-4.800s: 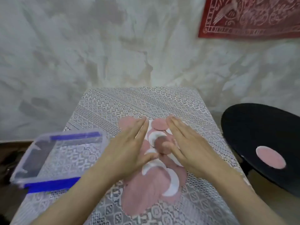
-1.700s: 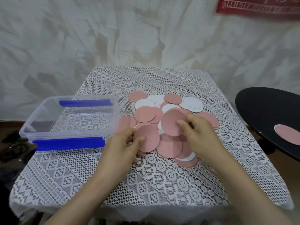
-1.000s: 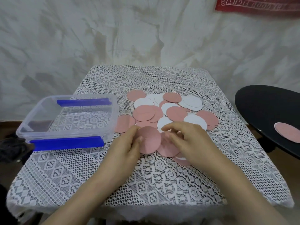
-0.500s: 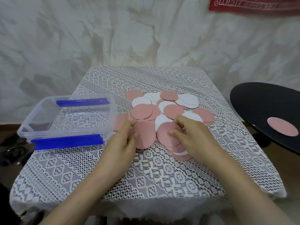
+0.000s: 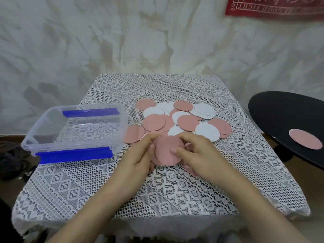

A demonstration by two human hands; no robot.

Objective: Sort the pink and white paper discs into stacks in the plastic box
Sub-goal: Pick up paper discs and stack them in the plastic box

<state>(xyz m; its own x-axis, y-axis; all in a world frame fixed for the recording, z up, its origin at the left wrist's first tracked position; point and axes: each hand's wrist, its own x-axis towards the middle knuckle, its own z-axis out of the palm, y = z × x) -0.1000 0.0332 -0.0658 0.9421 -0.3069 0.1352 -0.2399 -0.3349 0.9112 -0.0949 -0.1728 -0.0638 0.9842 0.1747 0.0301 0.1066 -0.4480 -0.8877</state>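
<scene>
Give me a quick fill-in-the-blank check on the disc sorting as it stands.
The left hand and right hand together hold a ___ disc. The plastic box contains ___ discs so far. A stray disc lies on the ___ round surface at the right.
Missing words: pink; no; black.

The right hand (image 5: 199,155) hides all but a sliver of one pink round paper disc (image 5: 190,170). Between it and the left hand (image 5: 138,155), the number of held pink paper discs (image 5: 168,149) is unclear. Far right of both, a black round tabletop (image 5: 284,116) runs off the frame.
</scene>
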